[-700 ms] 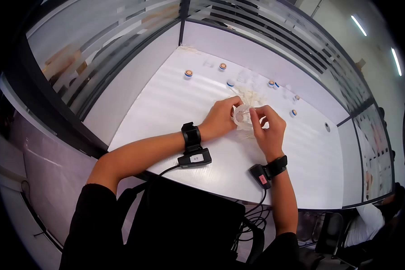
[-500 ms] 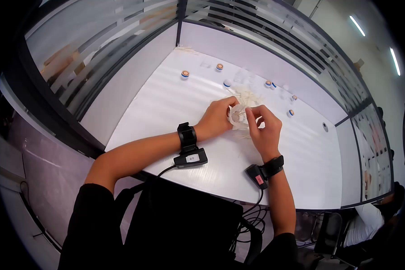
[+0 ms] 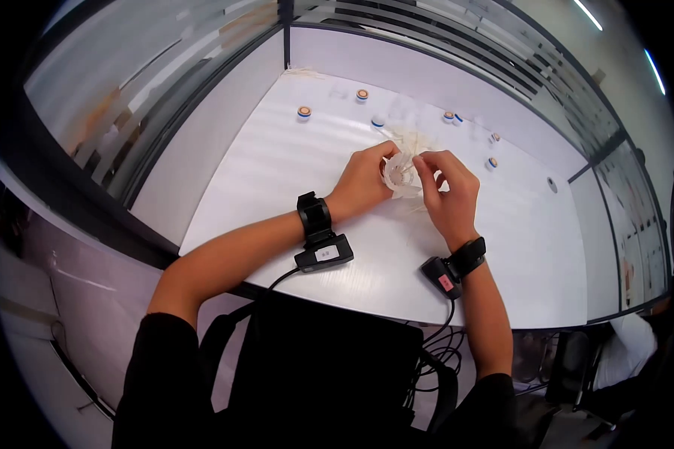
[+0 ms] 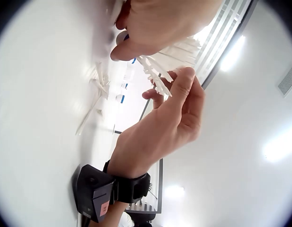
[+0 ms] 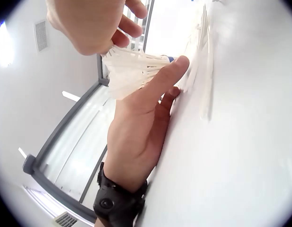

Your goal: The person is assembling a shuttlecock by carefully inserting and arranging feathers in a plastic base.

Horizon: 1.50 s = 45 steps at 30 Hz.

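A white feathered shuttlecock [image 3: 399,179] is held over the table with its open feather end facing up toward the head camera. My left hand [image 3: 362,182] grips it low, thumb and fingers curled around the part near its head; a blue band [image 5: 171,59] shows beside the thumb in the right wrist view. At the feather rim, my right hand [image 3: 453,187] pinches a feather between thumb and forefinger, its other fingers loosely bent. The left wrist view has the feathers [image 4: 179,54] spread between the two hands.
Loose white feather pieces [image 3: 412,138] lie in a pile just beyond the hands, with more strips [image 3: 305,72] in the far left corner. Several small round pieces with orange tops, such as one at the left [image 3: 304,112], stand toward the back. Low partitions [image 3: 427,67] enclose the table.
The head view has shifted and tilted a little. Both hands stay at the shuttlecock, the left around its lower part and the right fingertips at the feather rim.
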{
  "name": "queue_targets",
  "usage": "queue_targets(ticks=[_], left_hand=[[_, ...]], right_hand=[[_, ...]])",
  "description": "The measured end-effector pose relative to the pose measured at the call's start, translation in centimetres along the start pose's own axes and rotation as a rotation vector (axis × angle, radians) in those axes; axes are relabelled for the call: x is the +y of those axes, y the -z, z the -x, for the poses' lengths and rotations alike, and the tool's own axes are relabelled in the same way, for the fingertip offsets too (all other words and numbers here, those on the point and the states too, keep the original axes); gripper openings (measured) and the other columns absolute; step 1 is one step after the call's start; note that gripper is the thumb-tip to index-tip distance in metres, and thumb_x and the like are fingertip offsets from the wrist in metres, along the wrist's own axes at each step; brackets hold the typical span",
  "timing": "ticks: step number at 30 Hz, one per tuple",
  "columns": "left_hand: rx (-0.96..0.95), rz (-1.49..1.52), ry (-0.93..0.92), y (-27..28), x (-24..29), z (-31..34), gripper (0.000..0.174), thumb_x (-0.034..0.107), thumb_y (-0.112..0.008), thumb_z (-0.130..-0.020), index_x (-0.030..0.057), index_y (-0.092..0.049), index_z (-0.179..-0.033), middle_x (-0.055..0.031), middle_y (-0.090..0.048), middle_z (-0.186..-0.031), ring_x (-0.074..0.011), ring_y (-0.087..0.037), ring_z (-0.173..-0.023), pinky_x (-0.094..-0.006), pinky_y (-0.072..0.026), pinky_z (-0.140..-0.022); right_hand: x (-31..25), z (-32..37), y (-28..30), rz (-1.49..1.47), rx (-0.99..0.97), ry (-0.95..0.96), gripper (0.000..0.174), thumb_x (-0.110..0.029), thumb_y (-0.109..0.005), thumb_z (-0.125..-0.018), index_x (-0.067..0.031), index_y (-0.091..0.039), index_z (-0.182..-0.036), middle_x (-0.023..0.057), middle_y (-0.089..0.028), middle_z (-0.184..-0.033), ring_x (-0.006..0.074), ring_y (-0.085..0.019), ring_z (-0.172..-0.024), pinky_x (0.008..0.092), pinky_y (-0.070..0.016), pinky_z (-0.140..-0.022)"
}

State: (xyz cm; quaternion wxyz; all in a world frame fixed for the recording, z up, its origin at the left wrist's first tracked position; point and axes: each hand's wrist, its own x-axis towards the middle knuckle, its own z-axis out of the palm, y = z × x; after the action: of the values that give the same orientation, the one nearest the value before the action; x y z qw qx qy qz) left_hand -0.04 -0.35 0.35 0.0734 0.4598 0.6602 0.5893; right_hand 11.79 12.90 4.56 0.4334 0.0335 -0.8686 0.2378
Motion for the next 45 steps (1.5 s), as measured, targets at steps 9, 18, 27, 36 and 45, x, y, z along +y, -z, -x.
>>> queue_targets(ticks=[9, 18, 27, 36, 45], left_hand=[[0.008, 0.008, 0.008, -0.3, 0.0, -0.1, 0.035, 0.011, -0.087, -0.075, 0.0009, -0.062, -0.098, -0.0095, -0.07, -0.085, -0.0167, -0.064, -0.076, -0.0318, -0.0523, -0.072], [0.009, -0.003, 0.015, -0.3, -0.3, 0.1, 0.032, 0.007, -0.083, -0.078, 0.0004, -0.061, -0.099, -0.0097, -0.07, -0.086, -0.0157, -0.064, -0.077, -0.0313, -0.0523, -0.073], [0.039, 0.038, 0.001, -0.4, -0.5, -0.2, 0.029, 0.003, -0.08, -0.071, 0.0005, -0.062, -0.094, -0.0119, -0.07, -0.086, -0.0238, -0.065, -0.072, -0.0341, -0.053, -0.07], [0.05, -0.03, 0.074, -0.4, -0.4, -0.2, 0.035, 0.009, -0.082, -0.075, -0.0014, -0.06, -0.1, -0.014, -0.07, -0.085, -0.0247, -0.067, -0.074, -0.0355, -0.0535, -0.07], [0.138, 0.004, 0.133, -0.4, -0.3, -0.4, 0.059, 0.027, -0.081, -0.086, -0.0085, -0.05, -0.12, -0.0161, -0.07, -0.09, -0.0209, -0.068, -0.077, -0.0327, -0.0548, -0.071]], right_hand=[[0.3, 0.0, 0.1, -0.016, -0.026, -0.014, 0.007, -0.006, -0.072, -0.092, -0.0021, -0.068, -0.088, 0.0069, -0.068, -0.078, 0.0161, -0.063, -0.062, 0.0284, -0.045, -0.051], [0.4, 0.3, -0.3, -0.02, -0.009, -0.041, 0.009, -0.004, -0.072, -0.091, -0.0019, -0.066, -0.085, 0.0058, -0.069, -0.078, 0.0137, -0.063, -0.063, 0.0273, -0.0451, -0.052], [0.4, 0.0, -0.1, -0.013, -0.066, -0.043, 0.01, -0.004, -0.072, -0.092, -0.0016, -0.065, -0.084, 0.0057, -0.07, -0.077, 0.0131, -0.063, -0.063, 0.0265, -0.0454, -0.051], [1.5, 0.4, -0.5, -0.314, -0.112, -0.418, 0.018, -0.016, -0.065, -0.101, -0.0013, -0.069, -0.091, 0.003, -0.07, -0.08, 0.0093, -0.064, -0.07, 0.0237, -0.0459, -0.055], [5.5, 0.4, 0.7, -0.109, -0.063, -0.471, 0.024, -0.025, -0.064, -0.1, -0.0012, -0.071, -0.1, 0.0051, -0.069, -0.087, 0.0122, -0.063, -0.073, 0.025, -0.0483, -0.061]])
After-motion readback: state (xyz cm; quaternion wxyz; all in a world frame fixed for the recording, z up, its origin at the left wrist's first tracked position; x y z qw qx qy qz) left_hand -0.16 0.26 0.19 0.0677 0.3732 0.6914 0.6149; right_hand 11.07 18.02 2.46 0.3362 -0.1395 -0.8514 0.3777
